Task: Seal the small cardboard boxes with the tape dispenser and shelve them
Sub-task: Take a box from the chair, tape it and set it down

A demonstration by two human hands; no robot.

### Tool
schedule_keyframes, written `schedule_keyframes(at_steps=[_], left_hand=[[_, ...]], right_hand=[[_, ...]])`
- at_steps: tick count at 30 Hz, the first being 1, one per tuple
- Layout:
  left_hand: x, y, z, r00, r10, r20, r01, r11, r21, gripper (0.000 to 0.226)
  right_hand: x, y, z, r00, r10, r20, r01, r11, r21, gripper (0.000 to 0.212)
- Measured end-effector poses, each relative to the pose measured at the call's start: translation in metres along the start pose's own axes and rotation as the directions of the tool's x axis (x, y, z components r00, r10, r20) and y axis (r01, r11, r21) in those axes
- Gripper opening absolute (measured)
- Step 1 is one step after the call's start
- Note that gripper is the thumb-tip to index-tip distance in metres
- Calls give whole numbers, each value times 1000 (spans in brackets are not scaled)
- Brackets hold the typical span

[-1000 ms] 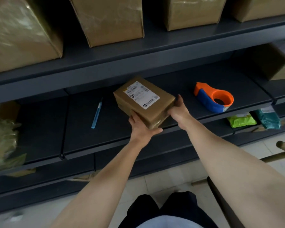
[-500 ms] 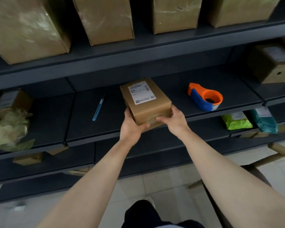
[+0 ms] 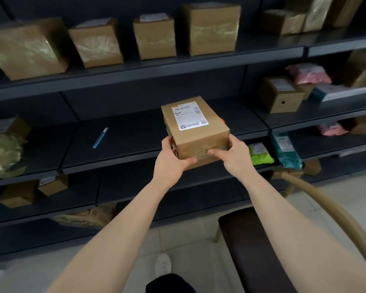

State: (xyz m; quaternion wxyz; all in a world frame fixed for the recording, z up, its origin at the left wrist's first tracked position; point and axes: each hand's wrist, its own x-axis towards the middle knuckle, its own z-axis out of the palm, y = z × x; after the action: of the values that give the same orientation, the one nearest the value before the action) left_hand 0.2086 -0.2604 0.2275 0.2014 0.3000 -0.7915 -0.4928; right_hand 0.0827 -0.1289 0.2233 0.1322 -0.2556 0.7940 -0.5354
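While label-up, small box point(image 3: 201, 140) between left hand point(image 3: 170, 161) and right hand point(image 3: 234, 155).

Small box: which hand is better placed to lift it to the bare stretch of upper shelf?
Probably right. The right hand grips the small box on the side nearer that stretch of upper shelf, up and rightward; the left hand grips the opposite corner.

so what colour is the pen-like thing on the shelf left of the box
The pen-like thing is light blue, clearest in the head view.
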Motion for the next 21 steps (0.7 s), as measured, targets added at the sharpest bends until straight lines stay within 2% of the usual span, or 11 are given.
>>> schedule_keyframes(at_steps=[6,14,18,21], left_hand=[[-20,55,33,991,130,31,-129,991,-41,86],[-10,140,66,949,309,67,-305,950,-69,82],[18,186,78,923,377,74,-374,926,-50,81],[46,216,82,912,406,59,-404,914,-46,80]], right_hand=[[-24,-14,-73,990,-67,-124,66,998,-18,49],[-26,-42,-157,930,-187,-317,198,980,0,40],[-1,-59,-190,889,-229,-396,244,970,-12,43],[30,-78,-206,871,-262,-416,276,961,-26,54]])
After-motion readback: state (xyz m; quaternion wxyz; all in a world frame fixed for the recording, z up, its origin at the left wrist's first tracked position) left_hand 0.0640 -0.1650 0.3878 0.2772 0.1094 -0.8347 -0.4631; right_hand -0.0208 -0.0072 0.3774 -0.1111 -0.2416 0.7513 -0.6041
